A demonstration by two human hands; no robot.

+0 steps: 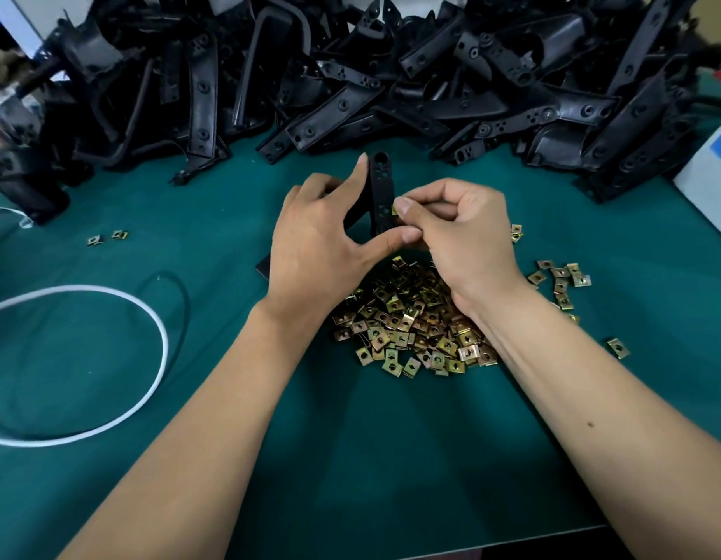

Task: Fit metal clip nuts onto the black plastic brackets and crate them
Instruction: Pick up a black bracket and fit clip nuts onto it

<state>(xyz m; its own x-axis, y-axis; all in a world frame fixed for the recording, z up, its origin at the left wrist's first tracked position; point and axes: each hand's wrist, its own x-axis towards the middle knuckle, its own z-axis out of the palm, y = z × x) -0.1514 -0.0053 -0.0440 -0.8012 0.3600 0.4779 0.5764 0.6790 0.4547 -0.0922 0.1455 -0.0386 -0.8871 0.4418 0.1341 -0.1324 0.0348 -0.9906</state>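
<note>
Both hands meet over the green table, working on one black bracket held upright between them. His left hand grips the bracket from the side, the forefinger stretched up along its edge and the thumb hooked round its lower end. Just to the right of it, touching, the right hand has its fingers curled in tight, thumb and forefinger pinching a small yellowish clip nut against the bracket's edge; only a sliver of the nut shows past the thumb tip, so how far it sits on the plastic I cannot tell.

Directly beneath the hands and both wrists, nearer the person, lies a heap of clip nuts, brass-coloured squares with a hole in each. A few strays are scattered to the right of the right wrist, and two more lie well off to the left of the left hand. Beyond the hands, across the far side of the table, a big tangled pile of black brackets runs the whole width. Left of the left forearm a white cord loops on the cloth. A white box stands far to the right of the right hand.
</note>
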